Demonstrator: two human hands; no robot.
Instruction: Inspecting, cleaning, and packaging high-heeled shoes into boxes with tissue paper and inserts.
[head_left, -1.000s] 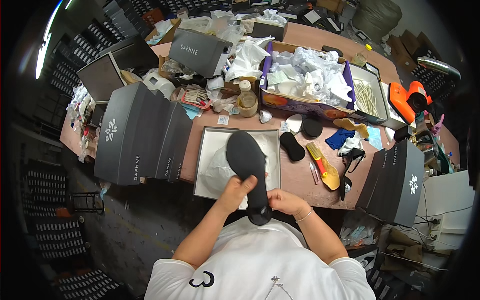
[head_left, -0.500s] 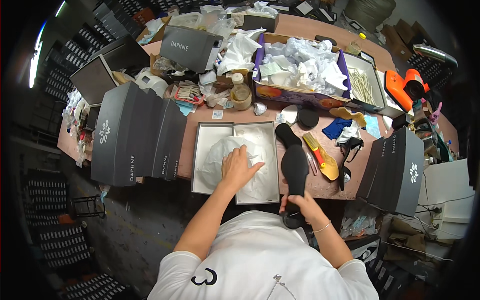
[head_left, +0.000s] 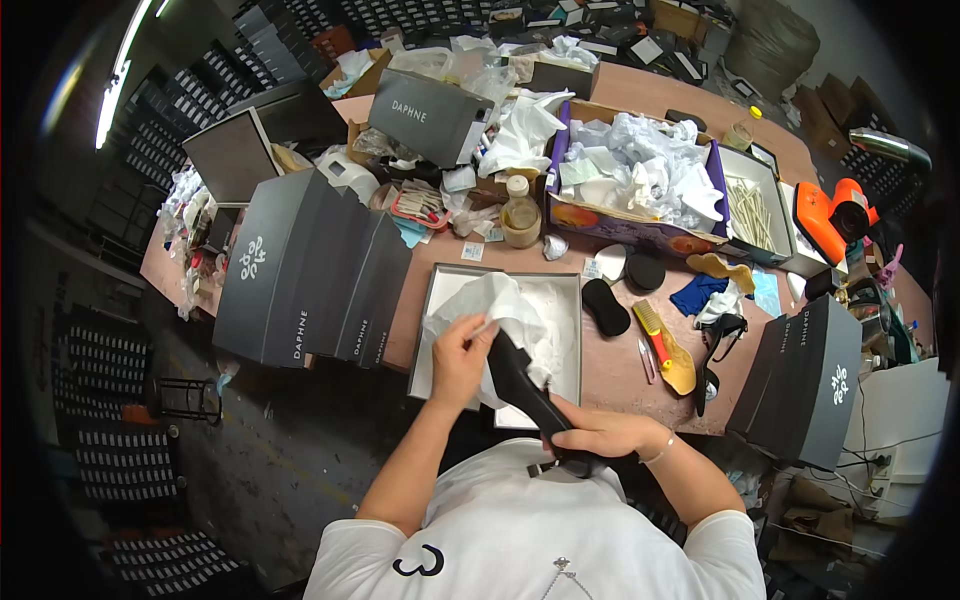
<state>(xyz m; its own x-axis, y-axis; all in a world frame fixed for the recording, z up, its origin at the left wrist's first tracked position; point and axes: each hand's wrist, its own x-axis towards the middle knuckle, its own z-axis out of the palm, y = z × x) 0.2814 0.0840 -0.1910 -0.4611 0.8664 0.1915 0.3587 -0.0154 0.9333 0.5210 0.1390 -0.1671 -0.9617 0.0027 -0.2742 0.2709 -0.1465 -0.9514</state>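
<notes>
A black shoe (head_left: 522, 388) is tilted over a grey shoe box (head_left: 579, 345) with a pale interior. My right hand (head_left: 608, 434) is wrapped around the shoe's heel end, close to my body. Pinched in my left hand (head_left: 460, 362) is white tissue paper (head_left: 485, 298), lifted out of the box beside the shoe's front end. The paper partly covers that end. More crumpled tissue lies in the right half of the box.
Dark shoe boxes (head_left: 285, 270) stand at the left, others (head_left: 800, 385) at the right. Beside the open box lie a black pad (head_left: 605, 307), a brush (head_left: 652, 332), a tan insole (head_left: 682, 372) and a black sandal (head_left: 712, 350). Behind stand a bottle (head_left: 520, 215) and a paper-filled carton (head_left: 640, 232).
The shoe has moved left from beside the box to over it, and my right hand with it. My left hand, earlier spread on the tissue, now pinches and raises it.
</notes>
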